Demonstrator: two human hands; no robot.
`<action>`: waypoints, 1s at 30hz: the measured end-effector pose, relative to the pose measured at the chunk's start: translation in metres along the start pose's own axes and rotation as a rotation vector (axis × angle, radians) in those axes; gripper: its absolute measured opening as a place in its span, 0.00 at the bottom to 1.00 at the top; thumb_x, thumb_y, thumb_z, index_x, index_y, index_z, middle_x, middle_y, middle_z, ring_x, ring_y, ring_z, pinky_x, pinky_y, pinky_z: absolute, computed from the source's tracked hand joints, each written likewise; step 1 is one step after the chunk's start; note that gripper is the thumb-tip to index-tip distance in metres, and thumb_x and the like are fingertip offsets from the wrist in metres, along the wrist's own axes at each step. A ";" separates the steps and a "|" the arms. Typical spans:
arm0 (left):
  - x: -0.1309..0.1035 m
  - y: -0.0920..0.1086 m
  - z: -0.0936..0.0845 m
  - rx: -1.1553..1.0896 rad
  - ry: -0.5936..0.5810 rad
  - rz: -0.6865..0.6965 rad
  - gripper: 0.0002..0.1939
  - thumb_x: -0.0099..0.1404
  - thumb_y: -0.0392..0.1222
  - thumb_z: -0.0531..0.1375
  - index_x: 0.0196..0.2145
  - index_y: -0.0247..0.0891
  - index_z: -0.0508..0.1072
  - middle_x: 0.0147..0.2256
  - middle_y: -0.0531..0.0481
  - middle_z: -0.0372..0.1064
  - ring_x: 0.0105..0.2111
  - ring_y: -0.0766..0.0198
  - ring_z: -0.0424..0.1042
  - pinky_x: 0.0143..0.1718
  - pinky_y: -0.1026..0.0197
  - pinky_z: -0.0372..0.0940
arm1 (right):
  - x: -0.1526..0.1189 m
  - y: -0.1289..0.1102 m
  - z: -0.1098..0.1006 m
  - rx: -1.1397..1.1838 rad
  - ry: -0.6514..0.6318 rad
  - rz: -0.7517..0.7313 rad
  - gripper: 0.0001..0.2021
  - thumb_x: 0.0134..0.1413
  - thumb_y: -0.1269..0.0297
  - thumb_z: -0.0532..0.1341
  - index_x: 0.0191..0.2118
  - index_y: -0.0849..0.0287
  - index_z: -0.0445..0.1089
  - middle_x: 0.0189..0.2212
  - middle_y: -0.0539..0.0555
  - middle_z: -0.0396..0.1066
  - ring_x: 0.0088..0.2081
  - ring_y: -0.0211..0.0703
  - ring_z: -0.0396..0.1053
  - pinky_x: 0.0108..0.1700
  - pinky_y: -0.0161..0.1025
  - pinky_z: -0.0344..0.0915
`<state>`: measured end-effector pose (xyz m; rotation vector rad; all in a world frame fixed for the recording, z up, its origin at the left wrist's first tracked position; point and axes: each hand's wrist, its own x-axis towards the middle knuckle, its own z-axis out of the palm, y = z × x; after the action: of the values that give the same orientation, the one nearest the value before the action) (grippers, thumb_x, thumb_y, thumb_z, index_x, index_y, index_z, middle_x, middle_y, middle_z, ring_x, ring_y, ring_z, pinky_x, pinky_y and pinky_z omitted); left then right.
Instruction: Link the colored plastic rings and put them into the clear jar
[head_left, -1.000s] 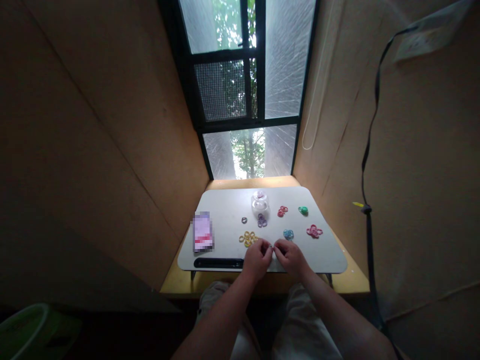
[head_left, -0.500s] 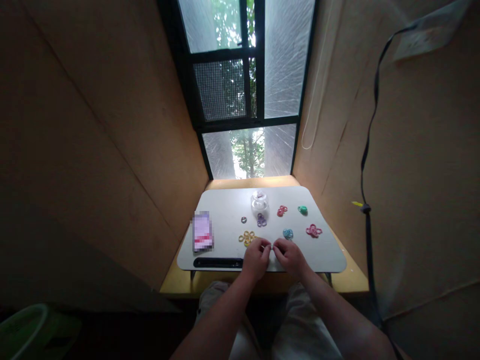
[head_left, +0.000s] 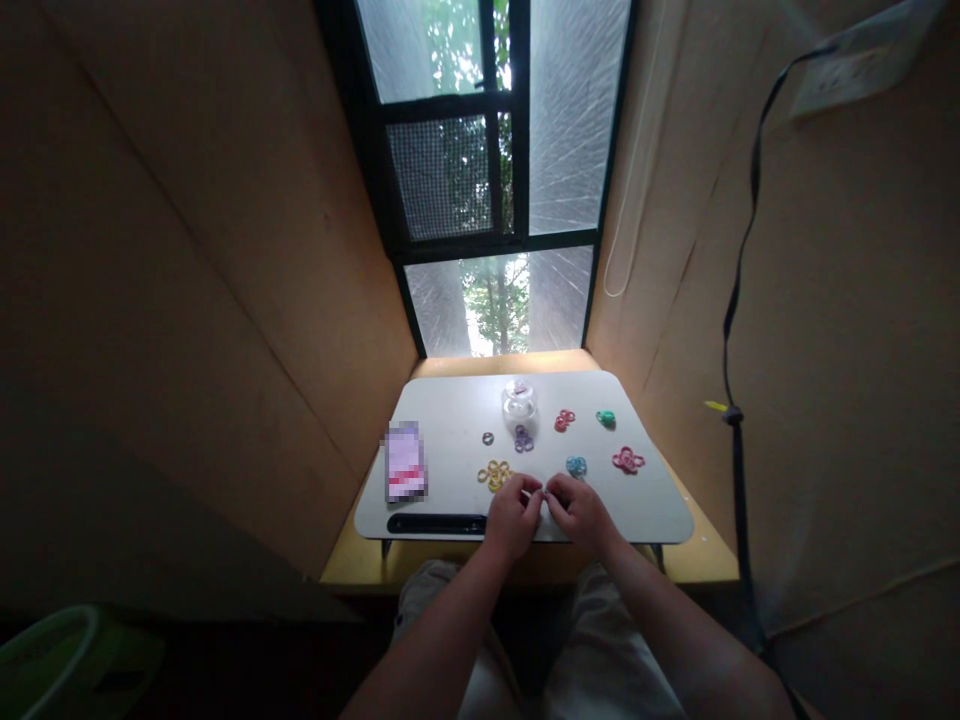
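"While the left hand (head_left: 516, 510) and right hand (head_left: 579, 510) are close, what do the fingers (head_left: 559, 490) do?"

"They pinch something tiny (head_left: 544, 494); I can't tell what."

"What's nearby?"

"Yellow rings (head_left: 493, 476) lie just beside the left hand, blue rings (head_left: 576, 466) near the right hand."

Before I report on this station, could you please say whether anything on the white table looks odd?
Nothing looks spilled or damaged. The one mild oddity: a small dark ring sits alone, left of the purple rings, while other colours lie in clusters.
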<state>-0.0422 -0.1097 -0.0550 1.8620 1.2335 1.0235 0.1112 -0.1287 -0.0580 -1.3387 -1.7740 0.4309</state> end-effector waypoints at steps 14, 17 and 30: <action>-0.002 0.004 0.000 0.111 -0.022 0.014 0.07 0.62 0.43 0.57 0.31 0.37 0.70 0.28 0.52 0.69 0.27 0.67 0.66 0.31 0.64 0.57 | 0.001 0.000 0.000 0.014 0.026 0.035 0.05 0.52 0.67 0.54 0.27 0.56 0.62 0.20 0.46 0.61 0.24 0.36 0.59 0.29 0.34 0.55; -0.001 0.005 0.000 0.121 -0.033 0.014 0.06 0.61 0.42 0.57 0.30 0.37 0.70 0.27 0.53 0.68 0.26 0.67 0.65 0.30 0.64 0.56 | 0.001 0.002 0.001 0.012 0.027 0.030 0.05 0.53 0.67 0.54 0.27 0.56 0.61 0.21 0.46 0.61 0.24 0.37 0.60 0.29 0.34 0.55; -0.001 0.002 0.001 0.166 -0.053 0.043 0.06 0.60 0.41 0.57 0.28 0.38 0.68 0.25 0.54 0.67 0.25 0.67 0.63 0.29 0.64 0.54 | 0.001 0.004 0.001 0.000 0.008 0.038 0.04 0.54 0.67 0.53 0.29 0.56 0.60 0.22 0.46 0.61 0.25 0.37 0.60 0.30 0.34 0.55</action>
<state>-0.0409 -0.1110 -0.0536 2.0365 1.2856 0.9124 0.1126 -0.1265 -0.0608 -1.3746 -1.7446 0.4461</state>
